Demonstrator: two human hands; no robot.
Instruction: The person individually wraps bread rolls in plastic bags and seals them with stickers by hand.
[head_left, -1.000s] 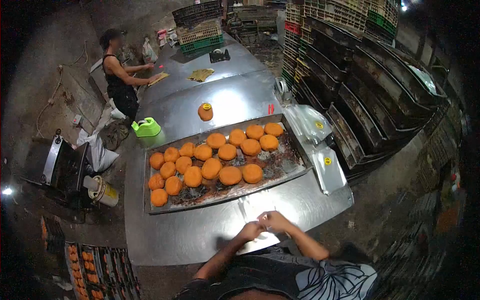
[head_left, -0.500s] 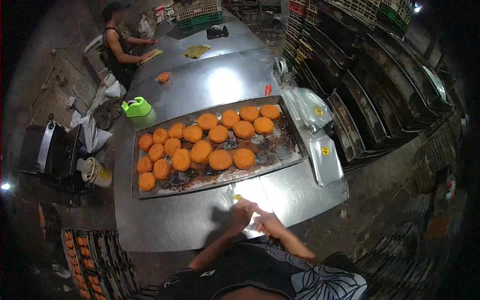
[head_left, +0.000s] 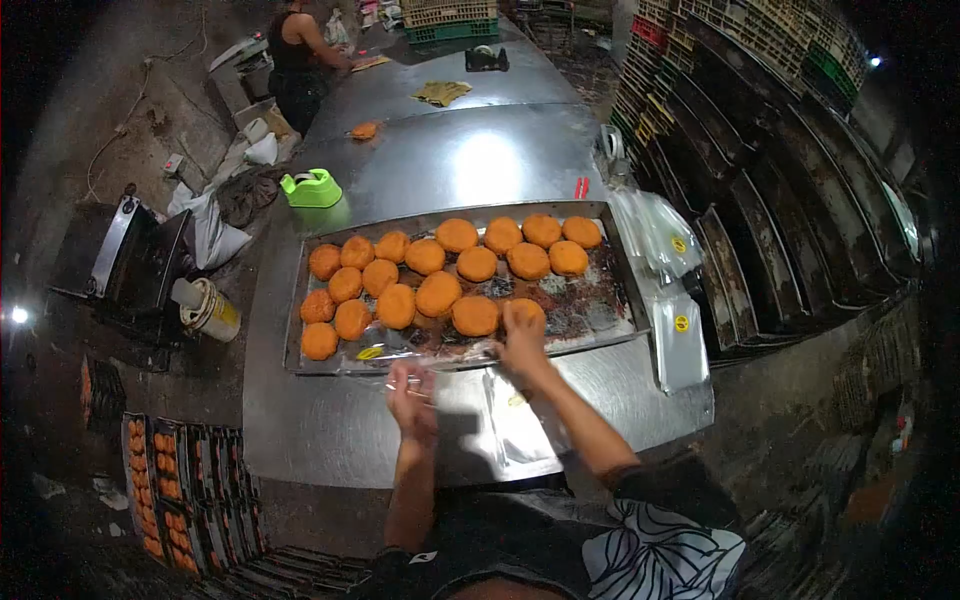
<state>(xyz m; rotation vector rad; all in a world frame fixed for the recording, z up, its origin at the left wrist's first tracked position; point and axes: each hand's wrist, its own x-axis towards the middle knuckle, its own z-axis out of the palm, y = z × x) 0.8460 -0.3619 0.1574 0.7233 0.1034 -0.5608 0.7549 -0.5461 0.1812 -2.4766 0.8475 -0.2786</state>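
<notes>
A metal tray [head_left: 590,345] holds several round, orange-brown breaded buns [head_left: 437,295]. Near the tray's front edge, my left hand [head_left: 412,400] pinches a clear plastic bag [head_left: 395,362] with a yellow label, which lies partly over the rim. My right hand [head_left: 522,350] reaches into the tray, its fingers around the front right bun [head_left: 530,312]; the grip is partly hidden by the hand. Below my right wrist, another clear bag [head_left: 525,435] with a yellow label lies flat on the metal table.
Stacked clear bags [head_left: 680,350] lie right of the tray. A green tape dispenser [head_left: 312,188] stands behind its left corner. One bun [head_left: 365,131] and a yellowish cloth [head_left: 441,93] lie farther back. A person [head_left: 300,60] works at the far left; dark trays [head_left: 740,240] are stacked right.
My hands, together at the table's front before, have parted. The left has moved left with a bag; the right has moved up to a bun in the tray. The whole view has shifted.
</notes>
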